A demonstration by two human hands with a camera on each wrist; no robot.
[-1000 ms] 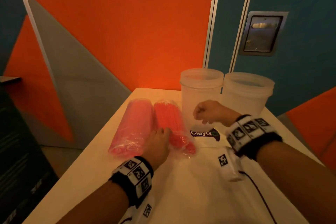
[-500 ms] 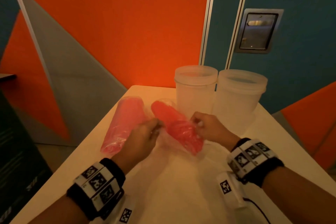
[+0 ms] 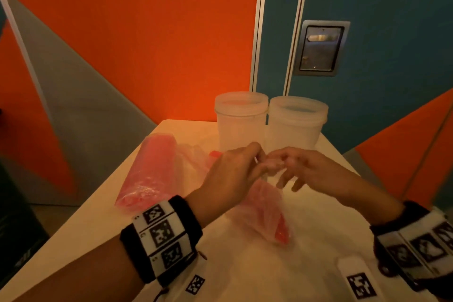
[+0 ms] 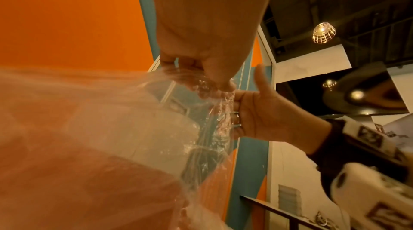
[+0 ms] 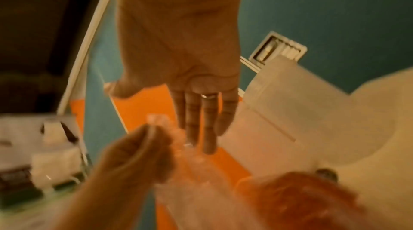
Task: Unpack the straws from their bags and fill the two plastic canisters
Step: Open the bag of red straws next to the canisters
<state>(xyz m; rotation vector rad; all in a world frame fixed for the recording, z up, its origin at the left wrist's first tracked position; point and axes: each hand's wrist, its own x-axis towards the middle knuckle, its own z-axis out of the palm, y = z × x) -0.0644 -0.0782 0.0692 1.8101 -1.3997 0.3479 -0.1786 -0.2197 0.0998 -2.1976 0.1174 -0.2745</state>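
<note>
Bag of red straws now lifted | left hand pinches its mouth | right hand fingers straight | no writing legible

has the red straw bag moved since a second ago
Yes. The red straw bag lay flat beside the pink bag; its top end is now lifted toward the canisters, pinched by the left hand.

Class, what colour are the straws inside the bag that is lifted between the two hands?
Red-orange straws, seen through the clear bag; the head view shows them best.
</note>
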